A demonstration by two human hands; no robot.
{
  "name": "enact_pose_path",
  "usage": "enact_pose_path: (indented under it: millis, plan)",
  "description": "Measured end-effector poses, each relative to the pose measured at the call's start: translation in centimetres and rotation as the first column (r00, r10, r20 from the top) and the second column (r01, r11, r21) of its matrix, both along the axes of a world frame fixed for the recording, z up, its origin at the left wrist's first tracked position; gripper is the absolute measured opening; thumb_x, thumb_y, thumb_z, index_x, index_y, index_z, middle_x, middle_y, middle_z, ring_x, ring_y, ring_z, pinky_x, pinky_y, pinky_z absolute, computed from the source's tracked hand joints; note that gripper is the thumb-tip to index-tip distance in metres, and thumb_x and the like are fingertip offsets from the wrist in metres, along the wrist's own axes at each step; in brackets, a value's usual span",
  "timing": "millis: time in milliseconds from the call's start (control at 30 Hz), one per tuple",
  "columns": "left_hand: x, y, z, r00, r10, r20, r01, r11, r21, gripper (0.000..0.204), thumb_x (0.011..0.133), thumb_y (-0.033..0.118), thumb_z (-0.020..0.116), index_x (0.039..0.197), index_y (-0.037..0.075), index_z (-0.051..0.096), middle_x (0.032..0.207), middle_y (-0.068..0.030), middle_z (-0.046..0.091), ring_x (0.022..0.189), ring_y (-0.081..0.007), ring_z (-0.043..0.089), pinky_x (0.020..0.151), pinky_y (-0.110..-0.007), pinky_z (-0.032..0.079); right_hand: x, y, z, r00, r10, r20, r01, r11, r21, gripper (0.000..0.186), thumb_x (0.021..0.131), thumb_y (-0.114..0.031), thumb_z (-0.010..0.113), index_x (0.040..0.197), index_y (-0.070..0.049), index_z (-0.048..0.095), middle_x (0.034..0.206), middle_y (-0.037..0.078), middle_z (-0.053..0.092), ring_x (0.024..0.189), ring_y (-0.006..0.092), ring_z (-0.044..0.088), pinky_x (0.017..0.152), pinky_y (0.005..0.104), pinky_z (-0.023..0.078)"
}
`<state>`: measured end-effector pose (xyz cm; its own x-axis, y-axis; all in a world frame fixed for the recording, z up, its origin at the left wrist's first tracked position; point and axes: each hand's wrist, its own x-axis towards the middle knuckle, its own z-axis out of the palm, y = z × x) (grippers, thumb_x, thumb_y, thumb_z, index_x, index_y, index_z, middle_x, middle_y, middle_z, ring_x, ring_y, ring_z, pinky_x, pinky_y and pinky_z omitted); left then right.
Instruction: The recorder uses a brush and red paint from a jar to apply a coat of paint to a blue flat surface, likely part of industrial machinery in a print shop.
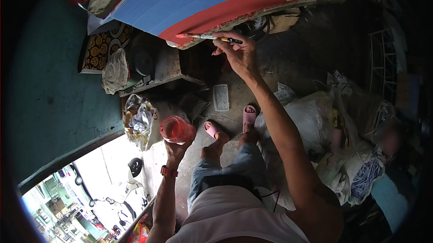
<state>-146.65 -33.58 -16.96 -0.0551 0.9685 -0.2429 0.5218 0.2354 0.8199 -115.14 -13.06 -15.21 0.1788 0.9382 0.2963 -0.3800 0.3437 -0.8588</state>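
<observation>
My right hand (238, 52) reaches far forward, its fingers closed round the handle of a paintbrush (206, 37). The bristles, coated in red, touch the red band near the lower left corner of a large board (216, 0), which is blue above that band. My left hand (177, 149) holds up a see-through jar (173, 129) from below, near my left side. Red paint coats the jar's inside, and its open mouth faces up. How much paint is inside I cannot tell.
A clear plastic tray (221, 97) lies on the floor beyond my pink slippers. Full plastic bags (306, 121) crowd the right side. Left stand a crumpled bag (139, 123) and a wooden bench (164, 80) under the board. At lower left, a bright doorway shows a parked scooter (131, 193).
</observation>
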Motion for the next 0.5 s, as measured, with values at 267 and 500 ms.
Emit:
enact_pose_path:
  millis: [267, 500]
  plan:
    - [4.7, -0.8, -1.1, 0.998, -0.044, -0.039, 0.041, 0.997, -0.07, 0.079, 0.063, 0.02, 0.092, 0.129, 0.004, 0.052, 0.121, -0.0099, 0.062, 0.11, -0.0215, 0.062, 0.095, -0.037, 0.051, 16.1, 1.6, -2.5, 0.91, -0.401, -0.106, 0.404, 0.915, 0.013, 0.017, 0.088, 0.0, 0.07, 0.105, 0.004, 0.069, 0.084, 0.013, 0.069, 0.066, 0.0146, 0.067, 0.064, 0.0309, 0.063]
    - [5.5, -1.3, -1.9, 0.993, -0.105, -0.06, 0.1, 0.992, -0.073, 0.079, 0.062, 0.019, 0.092, 0.129, 0.005, 0.052, 0.122, -0.0098, 0.062, 0.11, -0.0218, 0.062, 0.094, -0.037, 0.052, 20.6, -1.7, -1.4, 0.796, -0.591, -0.127, 0.593, 0.805, -0.031, 0.017, 0.089, 0.0, 0.068, 0.104, 0.007, 0.067, 0.085, 0.014, 0.069, 0.068, 0.0151, 0.067, 0.064, 0.033, 0.063]
